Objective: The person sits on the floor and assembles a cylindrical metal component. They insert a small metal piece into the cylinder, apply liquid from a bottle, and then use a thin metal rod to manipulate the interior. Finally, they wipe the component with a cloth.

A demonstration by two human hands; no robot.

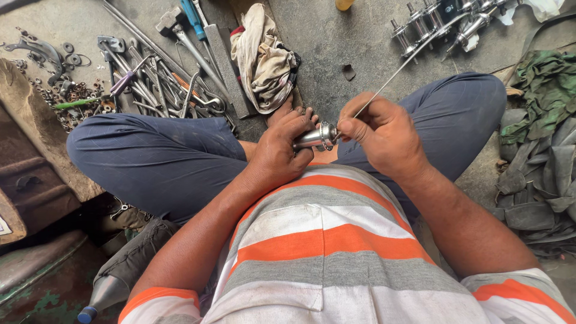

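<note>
Grey concrete workshop floor (336, 42), stained and littered. Cross-legged on it in dark blue trousers and an orange, grey and white striped shirt.

Left hand (282, 150) wrapped around a small shiny silver metal wheel hub (315, 137), fingers (298, 120) closed firmly over its barrel, flanged end pointing toward the other hand. Hub held just above the lap, between the knees, close against the shirt front.

Right hand (384, 135) pinching a long thin silver metal spoke (402, 67), thumb and fingers clenched on its near end right at the hub flange; far end slanting up and away to the right (whether the tip sits in a flange hole, cannot tell).

Up at the left, a heap of long steel hand tools (159, 87), wrenches and rods among them, beside a scatter of rusty washers and nuts (75, 93). Just beyond the left hand, a crumpled cream and red cloth rag (264, 60). At the top right, a row of silver metal hubs with axles (435, 21), well apart from the hands. Along the right edge, a pile of dark rubber inner tubes (537, 186) below a rumpled green cloth (546, 81).
</note>
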